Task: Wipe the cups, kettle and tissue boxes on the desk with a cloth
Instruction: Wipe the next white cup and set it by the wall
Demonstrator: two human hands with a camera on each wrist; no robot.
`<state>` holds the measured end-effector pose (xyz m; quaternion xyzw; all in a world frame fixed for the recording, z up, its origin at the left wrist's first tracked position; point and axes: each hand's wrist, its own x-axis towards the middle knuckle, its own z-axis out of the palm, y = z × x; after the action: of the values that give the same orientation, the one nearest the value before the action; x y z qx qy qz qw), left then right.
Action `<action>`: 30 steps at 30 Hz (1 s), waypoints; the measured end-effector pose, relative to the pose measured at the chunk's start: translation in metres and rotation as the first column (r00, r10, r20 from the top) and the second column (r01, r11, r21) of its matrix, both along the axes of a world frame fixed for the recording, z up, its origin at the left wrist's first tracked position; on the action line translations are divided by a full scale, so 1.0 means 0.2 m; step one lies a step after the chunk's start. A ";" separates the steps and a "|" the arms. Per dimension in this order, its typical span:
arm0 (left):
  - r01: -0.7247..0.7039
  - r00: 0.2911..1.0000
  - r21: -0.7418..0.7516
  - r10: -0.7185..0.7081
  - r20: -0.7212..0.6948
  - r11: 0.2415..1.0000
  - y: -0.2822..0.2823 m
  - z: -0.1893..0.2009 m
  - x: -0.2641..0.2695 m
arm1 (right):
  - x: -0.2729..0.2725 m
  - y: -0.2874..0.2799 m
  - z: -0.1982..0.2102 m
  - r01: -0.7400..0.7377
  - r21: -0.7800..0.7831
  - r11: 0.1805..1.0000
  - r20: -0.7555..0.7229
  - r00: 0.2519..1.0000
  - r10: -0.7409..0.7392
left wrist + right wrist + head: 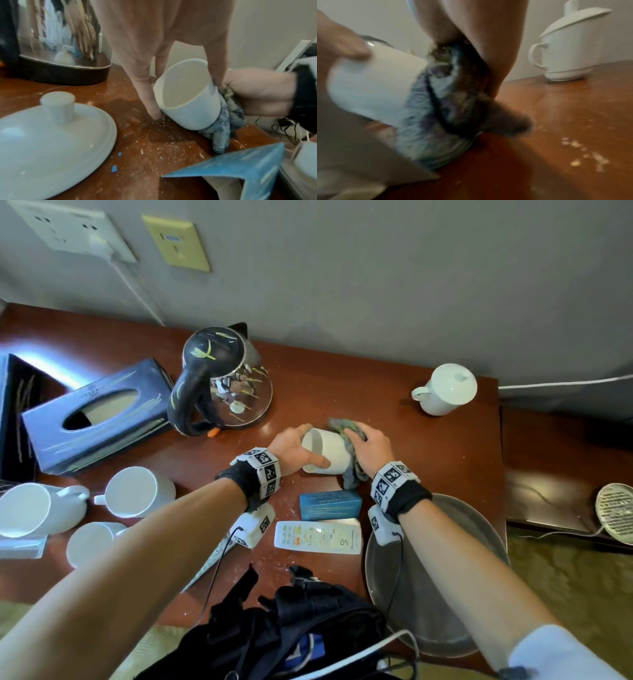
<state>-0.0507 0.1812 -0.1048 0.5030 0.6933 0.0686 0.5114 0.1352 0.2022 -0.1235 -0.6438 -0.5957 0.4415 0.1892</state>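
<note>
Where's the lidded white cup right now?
In the head view the lidded white cup stands at the desk's far right, by the wall, beyond the right hand.

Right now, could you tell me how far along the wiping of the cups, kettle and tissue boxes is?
Nothing shows for certain as finished. In hand: the left hand holds a tilted white cup while the right hand presses the cloth on its base. Apparently left: three mugs, the lidded cup, the kettle and the tissue box.
</note>
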 end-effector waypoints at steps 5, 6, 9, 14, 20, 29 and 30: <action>0.066 0.997 0.008 -0.067 0.039 0.998 0.00 0.03 0.00 | 0.05 0.06 -0.01 -0.069 -0.054 0.996 0.068 0.995 0.072; 0.073 0.996 0.013 -0.074 0.044 0.997 0.00 0.03 -0.01 | 0.04 0.04 0.00 -0.047 -0.039 0.998 0.023 0.999 0.048; 0.071 0.995 -0.019 -0.069 0.072 0.997 -0.01 0.04 -0.02 | 0.02 0.01 0.00 0.037 -0.017 0.999 -0.076 0.996 -0.038; 0.007 0.998 -0.008 -0.006 0.058 1.000 0.00 0.06 0.02 | 0.04 -0.01 0.03 0.054 -0.033 0.998 -0.075 0.996 -0.056; -0.048 0.998 0.117 0.043 0.043 0.992 0.04 0.04 0.05 | 0.13 0.08 0.09 0.170 0.005 0.986 -0.078 0.983 -0.169; -0.033 0.999 0.181 0.029 0.027 0.983 0.06 0.01 0.09 | 0.00 -0.01 0.08 0.096 0.078 0.992 -0.056 0.994 -0.092; -0.042 0.999 0.181 0.035 0.037 0.983 0.06 0.00 0.09 | -0.02 -0.04 0.09 0.071 0.131 0.989 -0.056 0.996 -0.064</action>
<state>-0.0334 0.1931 -0.1049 0.5327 0.6850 0.1498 0.4738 0.1320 0.1940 -0.1056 -0.6379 -0.5966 0.4106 0.2618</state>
